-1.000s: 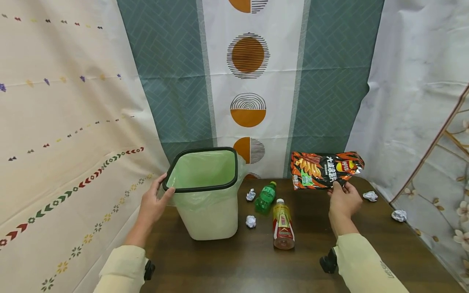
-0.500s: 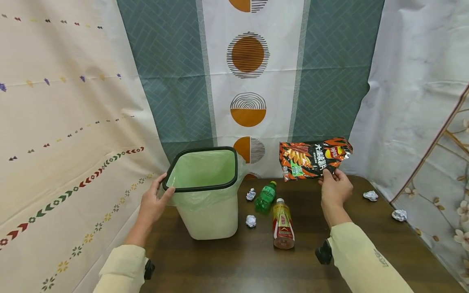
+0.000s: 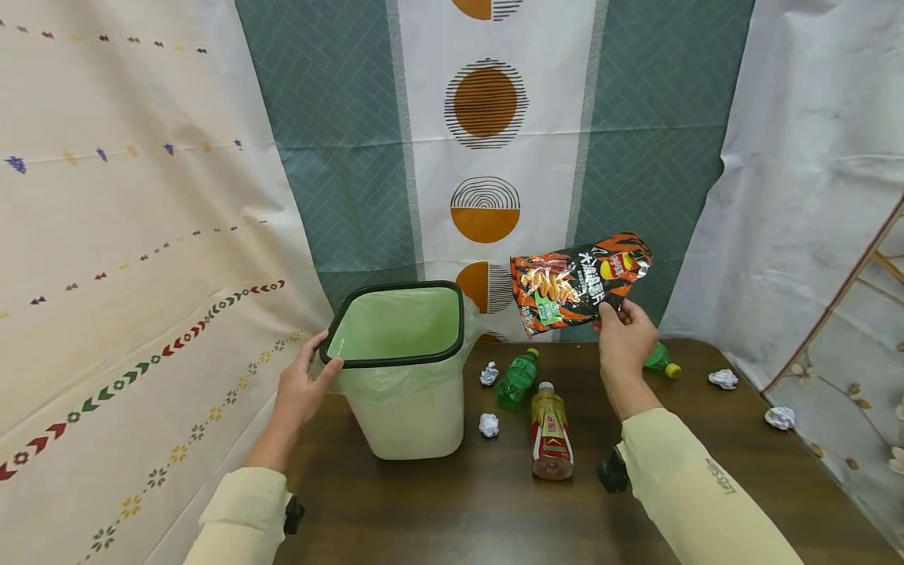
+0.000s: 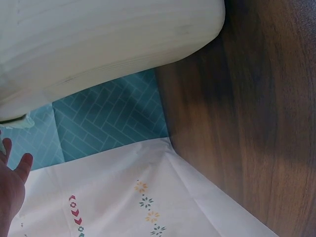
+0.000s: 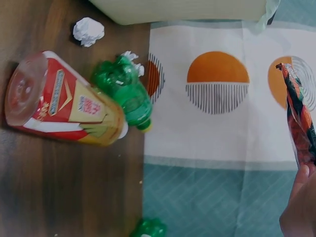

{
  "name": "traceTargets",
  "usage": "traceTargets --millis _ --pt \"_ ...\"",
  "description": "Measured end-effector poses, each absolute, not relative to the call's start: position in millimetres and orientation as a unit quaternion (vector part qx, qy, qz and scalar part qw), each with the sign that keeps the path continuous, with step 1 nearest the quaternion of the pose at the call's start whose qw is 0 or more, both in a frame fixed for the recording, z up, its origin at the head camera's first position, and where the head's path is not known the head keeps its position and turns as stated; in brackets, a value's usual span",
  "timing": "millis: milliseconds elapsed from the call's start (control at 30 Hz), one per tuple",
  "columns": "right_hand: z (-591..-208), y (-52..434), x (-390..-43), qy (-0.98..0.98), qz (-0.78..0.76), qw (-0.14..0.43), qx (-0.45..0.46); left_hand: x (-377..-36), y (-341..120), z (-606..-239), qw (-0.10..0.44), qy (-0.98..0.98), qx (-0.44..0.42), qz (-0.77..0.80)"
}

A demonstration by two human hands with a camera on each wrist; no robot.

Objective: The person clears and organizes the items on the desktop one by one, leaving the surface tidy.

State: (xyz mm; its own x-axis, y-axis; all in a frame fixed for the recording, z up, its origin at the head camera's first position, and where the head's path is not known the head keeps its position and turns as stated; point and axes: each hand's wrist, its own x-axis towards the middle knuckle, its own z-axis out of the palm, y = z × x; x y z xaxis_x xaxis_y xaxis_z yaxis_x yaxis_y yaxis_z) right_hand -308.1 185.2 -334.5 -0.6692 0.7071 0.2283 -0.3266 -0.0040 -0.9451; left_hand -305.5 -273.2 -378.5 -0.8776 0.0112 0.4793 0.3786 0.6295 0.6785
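My right hand [image 3: 626, 337] pinches the lower edge of a black and orange chip bag [image 3: 581, 281] and holds it up above the table, right of the trash can. The bag's edge also shows in the right wrist view. A pale green trash can [image 3: 413, 420] with a black rim and a thin clear liner stands upright at the left. My left hand [image 3: 300, 388] grips its near left rim corner, thumb at the front edge and fingers along the side. Between the can and my right hand lie a red and yellow drink bottle [image 3: 552, 439] and a green bottle [image 3: 519, 380].
A second green bottle [image 3: 661, 360] lies partly behind my right hand. Crumpled paper balls lie beside the can, one nearer [image 3: 489, 425] and one farther [image 3: 490, 373]. Two more paper balls, one inner [image 3: 723, 379] and one outer [image 3: 780, 417], lie at the table's right. Patterned curtains [image 3: 636, 173] hang behind.
My right hand has lifted the chip bag higher and moved it left, toward the trash can. A green bottle behind that hand has come into view. My left hand stays at the rim.
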Motion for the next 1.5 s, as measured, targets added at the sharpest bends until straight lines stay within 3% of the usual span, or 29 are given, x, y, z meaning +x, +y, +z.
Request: traceTargets --millis 700,1500 --pt "-289.5 120.7 -317.6 -0.645 0.663 0.368 -0.096 -305.7 -273.7 -380.5 0.212 -0.874 -0.110 -0.424" --pt "-285.9 57.3 -324.4 -0.693 0.625 0.356 -0.039 -305.6 -274.3 -378.5 0.214 -0.876 -0.112 -0.418"
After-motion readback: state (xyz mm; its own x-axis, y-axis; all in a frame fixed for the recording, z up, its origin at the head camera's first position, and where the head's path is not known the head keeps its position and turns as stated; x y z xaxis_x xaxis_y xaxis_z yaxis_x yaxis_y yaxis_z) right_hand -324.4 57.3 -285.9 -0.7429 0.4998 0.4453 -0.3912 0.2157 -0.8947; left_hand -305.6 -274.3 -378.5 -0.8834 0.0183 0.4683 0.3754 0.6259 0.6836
